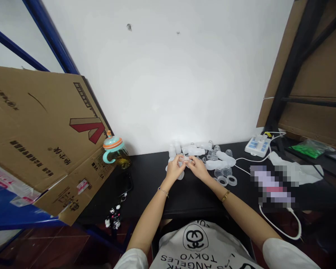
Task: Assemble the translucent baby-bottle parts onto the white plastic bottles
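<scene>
Near the back edge of the black worktop (156, 179), the left hand (174, 169) and right hand (197, 167) meet, each grip pinching one small clear plastic piece (186, 159) between them, lifted for fingertip work beside the clear parts pile (212, 157).

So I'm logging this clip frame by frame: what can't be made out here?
- Small clear part between left hand and right hand: head view, too small, fingers cover it.
- Pixelated patch on the black table: blurred out.
- Cardboard box: cut by the left edge.
</scene>
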Motion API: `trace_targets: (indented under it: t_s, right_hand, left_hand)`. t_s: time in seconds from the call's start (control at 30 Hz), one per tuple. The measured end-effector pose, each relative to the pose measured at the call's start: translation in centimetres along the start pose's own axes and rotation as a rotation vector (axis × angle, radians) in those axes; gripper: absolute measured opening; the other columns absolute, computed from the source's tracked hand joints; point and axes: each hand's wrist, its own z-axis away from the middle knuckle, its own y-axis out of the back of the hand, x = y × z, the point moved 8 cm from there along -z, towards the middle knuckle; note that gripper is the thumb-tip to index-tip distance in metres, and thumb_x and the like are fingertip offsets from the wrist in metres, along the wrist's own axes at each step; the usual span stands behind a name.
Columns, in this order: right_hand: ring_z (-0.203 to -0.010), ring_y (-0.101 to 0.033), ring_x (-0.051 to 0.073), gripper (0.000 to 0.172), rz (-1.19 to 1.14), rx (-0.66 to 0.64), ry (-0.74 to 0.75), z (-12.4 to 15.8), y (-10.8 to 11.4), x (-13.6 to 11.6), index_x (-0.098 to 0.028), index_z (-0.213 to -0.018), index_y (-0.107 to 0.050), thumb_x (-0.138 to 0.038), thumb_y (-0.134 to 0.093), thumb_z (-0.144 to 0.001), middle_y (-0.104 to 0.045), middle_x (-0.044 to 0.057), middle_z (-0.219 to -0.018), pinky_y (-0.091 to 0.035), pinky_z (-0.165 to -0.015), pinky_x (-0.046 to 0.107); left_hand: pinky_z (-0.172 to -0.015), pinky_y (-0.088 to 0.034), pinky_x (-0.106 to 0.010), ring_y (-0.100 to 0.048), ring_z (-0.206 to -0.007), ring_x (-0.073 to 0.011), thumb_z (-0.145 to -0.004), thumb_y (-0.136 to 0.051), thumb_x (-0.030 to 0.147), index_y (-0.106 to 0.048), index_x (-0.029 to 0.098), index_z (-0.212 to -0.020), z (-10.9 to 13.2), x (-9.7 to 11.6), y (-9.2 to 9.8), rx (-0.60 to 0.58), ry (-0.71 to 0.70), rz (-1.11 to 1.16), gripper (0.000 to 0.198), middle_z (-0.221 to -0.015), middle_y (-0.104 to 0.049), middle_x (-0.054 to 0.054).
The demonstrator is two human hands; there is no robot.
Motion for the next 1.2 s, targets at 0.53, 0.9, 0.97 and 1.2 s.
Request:
trace_targets:
  t_s: [0.53,0.9,0.97,1.2]
  right_hand:
    - [-0.048,-0.045,0.017,0.024,0.013,-0.001,-0.006,-0.04,-0.21,0.14,-0.025,-0.091,-0.060,-0.047,-0.052,-0.089,-0.041,-0.008,-0.049,-0.026,-0.054,0.028]
    - [-0.047,-0.044,0.016,0.024,-0.008,0.020,-0.022,-0.04,0.12,0.01,-0.023,-0.092,-0.060,-0.046,-0.052,-0.088,-0.042,-0.008,-0.048,-0.026,-0.052,0.027]
    - [-0.046,-0.043,0.016,0.025,-0.015,0.016,-0.027,-0.03,0.08,0.08,-0.023,-0.092,-0.060,-0.046,-0.052,-0.088,-0.041,-0.009,-0.048,-0.026,-0.052,0.027]
    - [-0.048,-0.042,0.015,0.027,-0.041,0.006,-0.045,-0.04,-0.03,0.23,-0.022,-0.093,-0.060,-0.047,-0.052,-0.087,-0.040,-0.009,-0.049,-0.025,-0.053,0.026]
  left_hand:
    - [-0.056,-0.037,-0.022,-0.051,-0.051,-0.0088,-0.086,-0.063,0.031,-0.064,0.023,-0.112,-0.10,-0.24,-0.28,-0.008,-0.008,-0.003,0.027,-0.089,-0.074,0.001]
    - [-0.057,-0.042,-0.021,-0.054,-0.052,-0.0079,-0.088,-0.062,0.032,-0.062,0.022,-0.112,-0.06,-0.22,-0.49,-0.018,-0.012,0.118,0.027,-0.101,-0.075,-0.002]
    - [-0.058,-0.043,-0.022,-0.054,-0.053,-0.0082,-0.087,-0.062,0.031,-0.063,0.022,-0.112,-0.05,-0.22,-0.43,-0.016,-0.009,0.114,0.026,-0.100,-0.075,-0.002]
    - [-0.057,-0.041,-0.022,-0.053,-0.052,-0.0080,-0.087,-0.063,0.031,-0.063,0.022,-0.110,-0.09,-0.24,-0.40,-0.005,-0.020,0.126,0.025,-0.095,-0.074,0.000]
